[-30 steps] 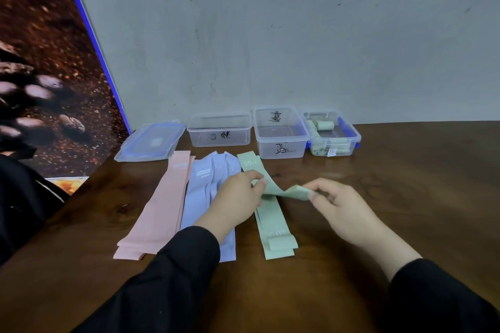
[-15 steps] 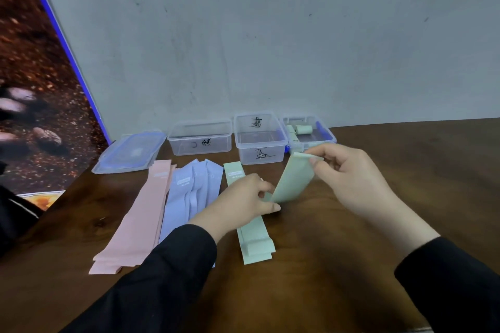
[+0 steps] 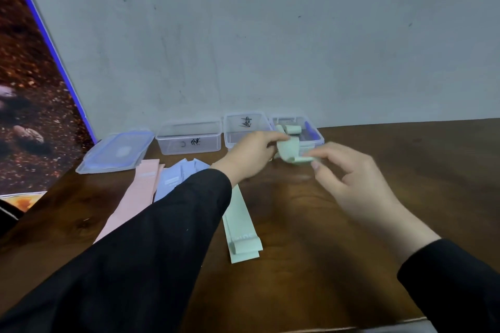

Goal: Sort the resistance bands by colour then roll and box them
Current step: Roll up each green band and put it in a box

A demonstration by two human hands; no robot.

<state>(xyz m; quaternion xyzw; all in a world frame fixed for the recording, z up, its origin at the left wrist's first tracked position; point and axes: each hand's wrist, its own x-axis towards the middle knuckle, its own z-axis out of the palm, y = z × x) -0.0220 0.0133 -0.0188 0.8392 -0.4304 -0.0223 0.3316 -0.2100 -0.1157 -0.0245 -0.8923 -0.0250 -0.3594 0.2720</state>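
Both hands, left (image 3: pixel 251 153) and right (image 3: pixel 351 178), pinch a limp, light green band (image 3: pixel 289 150) near the table's far edge; best gripped at its ends.

2 long black sleeves (image 3: pixel 151 246) reach the wrists; left hand (image 3: pixel 251 151), right hand (image 3: pixel 351 178) bare.

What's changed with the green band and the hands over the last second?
Both hands lifted one green band off the green pile and carried it back toward the right-hand box. The left hand now grips it, bunched; the right hand pinches its loose end. Pink bands, blue bands and the boxes are unchanged.
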